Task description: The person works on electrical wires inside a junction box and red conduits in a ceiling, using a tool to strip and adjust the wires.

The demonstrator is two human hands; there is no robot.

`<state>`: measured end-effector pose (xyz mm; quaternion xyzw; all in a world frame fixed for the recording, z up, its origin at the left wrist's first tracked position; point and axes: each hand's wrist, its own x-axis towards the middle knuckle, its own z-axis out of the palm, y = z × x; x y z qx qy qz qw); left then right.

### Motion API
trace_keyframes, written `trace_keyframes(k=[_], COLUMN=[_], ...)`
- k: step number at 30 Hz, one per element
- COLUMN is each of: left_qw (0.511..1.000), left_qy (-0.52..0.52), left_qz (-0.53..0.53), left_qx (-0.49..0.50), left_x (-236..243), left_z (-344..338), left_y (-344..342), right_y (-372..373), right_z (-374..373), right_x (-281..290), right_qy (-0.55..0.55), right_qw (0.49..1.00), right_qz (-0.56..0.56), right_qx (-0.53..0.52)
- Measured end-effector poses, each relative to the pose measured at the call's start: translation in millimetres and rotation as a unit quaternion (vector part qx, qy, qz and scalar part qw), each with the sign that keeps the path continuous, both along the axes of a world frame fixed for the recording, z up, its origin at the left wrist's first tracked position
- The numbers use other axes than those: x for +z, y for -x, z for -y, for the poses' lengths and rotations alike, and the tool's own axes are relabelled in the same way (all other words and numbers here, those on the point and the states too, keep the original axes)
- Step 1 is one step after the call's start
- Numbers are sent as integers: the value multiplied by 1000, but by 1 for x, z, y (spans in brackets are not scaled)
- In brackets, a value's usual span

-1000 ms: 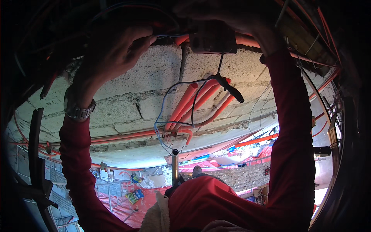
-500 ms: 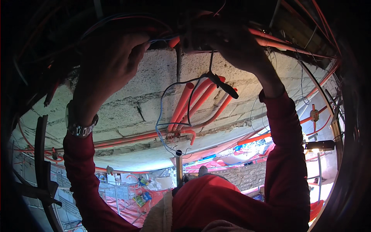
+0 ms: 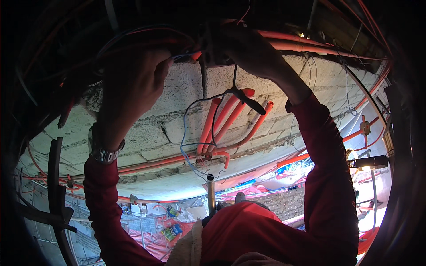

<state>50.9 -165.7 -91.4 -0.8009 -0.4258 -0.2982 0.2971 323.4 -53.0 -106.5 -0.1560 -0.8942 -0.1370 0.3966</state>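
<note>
Overhead in shadow, my left hand (image 3: pixel 140 84) is pinched on a blue wire (image 3: pixel 182 55), its thumb bent. My right hand (image 3: pixel 255 57) reaches over a dark box (image 3: pixel 211 46) among orange conduits (image 3: pixel 293 45); its fingertips are too dark to make out. From beside the box a black cable hangs down to a dark, elongated tool-like object (image 3: pixel 252 103), with a loop of thin blue and black wires (image 3: pixel 183 135) around it.
A block wall (image 3: pixel 155 119) carries several upright orange conduit stubs (image 3: pixel 208 119) and horizontal runs. A metal tube (image 3: pixel 211 193) stands below. Dark metal bars (image 3: pixel 55 186) flank the left; scaffolding, red sheeting and scattered items lie far below. A lamp-like fixture (image 3: pixel 368 162) is at right.
My right hand has moved left over the dark box, with more forearm and cuff now showing. My left hand sits slightly lower in view, and the background has shifted a little.
</note>
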Motion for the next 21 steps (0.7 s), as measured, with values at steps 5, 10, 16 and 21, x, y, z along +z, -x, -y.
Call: trace_keyframes(k=[5, 10, 16, 21], left_qw=[991, 991, 997, 982], left_qy=[-118, -86, -46, -152], left_qz=[-20, -8, -45, -107], left_qx=[-66, -103, -53, -28], left_x=[-10, -10, -1, -11], left_z=[-20, -28, -7, 0], left_y=[-6, 1, -17, -17], right_y=[9, 4, 1, 10], right_z=[30, 21, 13, 29], right_x=[16, 3, -13, -13], right_qy=[355, 131, 21, 238], right_qw=[926, 989, 997, 954], right_qz=[-103, -44, -39, -133], right_qx=[79, 43, 62, 127])
